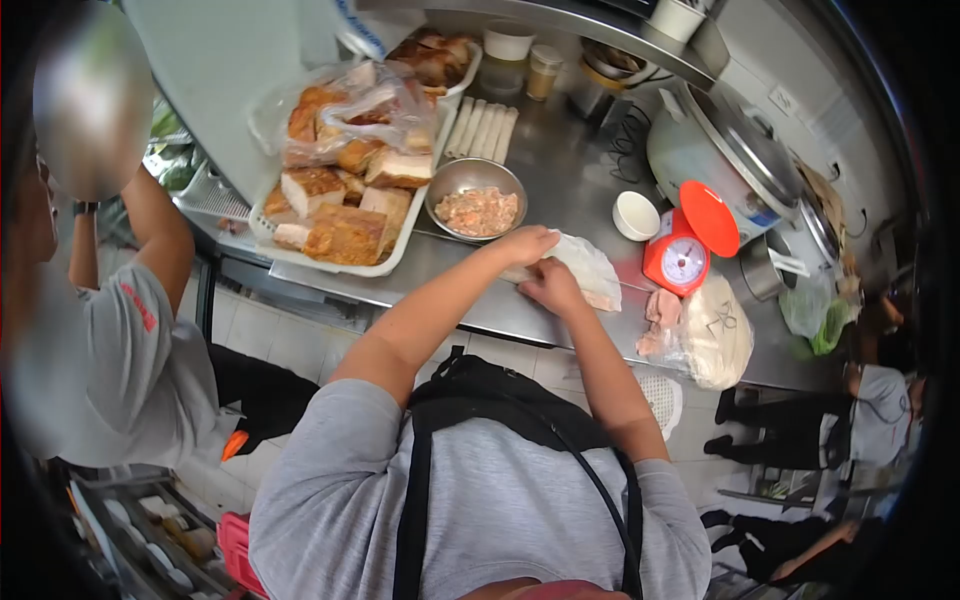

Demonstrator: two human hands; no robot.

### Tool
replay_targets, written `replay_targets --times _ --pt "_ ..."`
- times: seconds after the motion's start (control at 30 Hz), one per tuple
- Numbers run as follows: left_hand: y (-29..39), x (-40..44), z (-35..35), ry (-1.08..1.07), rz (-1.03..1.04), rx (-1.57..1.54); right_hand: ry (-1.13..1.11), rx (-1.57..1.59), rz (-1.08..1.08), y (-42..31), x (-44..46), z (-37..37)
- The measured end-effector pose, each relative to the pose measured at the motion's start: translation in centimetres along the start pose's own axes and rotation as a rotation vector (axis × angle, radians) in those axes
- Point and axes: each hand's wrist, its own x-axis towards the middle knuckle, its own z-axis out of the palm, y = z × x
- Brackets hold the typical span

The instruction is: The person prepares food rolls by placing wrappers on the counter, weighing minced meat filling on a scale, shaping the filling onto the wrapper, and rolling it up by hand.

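Both my hands are at a thin white wrapper [590,262] lying on the steel counter, with a strip of pinkish filling [598,299] along its near edge. My left hand [527,246] has its fingers bent together at the wrapper's left side. Just below and to the right, my right hand [552,287] is curled at the near edge, its fingers pressed on the wrapper. A metal bowl [447,184] of pink minced filling [480,211] stands beyond my left hand. Several white rolls [483,131] lie side by side behind the bowl.
A white tray [345,268] of roasted meat stands left. Right are a small white bowl [636,216], a red scale [678,258], pink meat [660,318] and a bag of white wrappers [718,335]. Large pots [720,150] stand behind. A person [130,340] stands left; others are far right.
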Motion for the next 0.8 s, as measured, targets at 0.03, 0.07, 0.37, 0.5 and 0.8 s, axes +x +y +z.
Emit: replay_targets --times 0.03,0.07,0.37,0.5,0.8 --pt "0.2 0.1 0.0 -0.09 -0.04 0.071 0.002 0.003 0.012 -0.1 0.1 0.3" --pt "0.3 0.0 0.2 -0.179 -0.083 0.14 0.044 -0.017 0.016 0.0 -0.1 0.8" --pt "-1.8 3.4 0.1 -0.342 -0.539 -0.202 -0.018 -0.051 0.083 -1.6 1.7 1.6" --pt "-1.9 3.8 0.6 -0.33 -0.534 -0.126 0.002 -0.081 0.012 -1.3 1.0 2.1" --pt "-3.0 4.3 1.5 -0.308 -0.578 -0.24 0.074 -0.047 -0.02 -2.1 1.2 3.2"
